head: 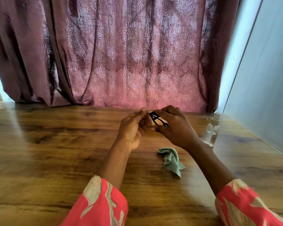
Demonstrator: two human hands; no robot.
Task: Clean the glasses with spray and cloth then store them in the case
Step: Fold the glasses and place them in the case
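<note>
Glasses, one, between two hands.

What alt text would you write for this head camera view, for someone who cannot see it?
Both hands, the left hand and the right hand, hold dark-framed glasses above a wooden table. A crumpled green cloth lies on the table near the right forearm, a clear spray bottle stands to its right, and a patterned curtain hangs behind.

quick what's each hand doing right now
Left hand: pinching one end of the glasses.
Right hand: gripping the glasses' other end.
</note>
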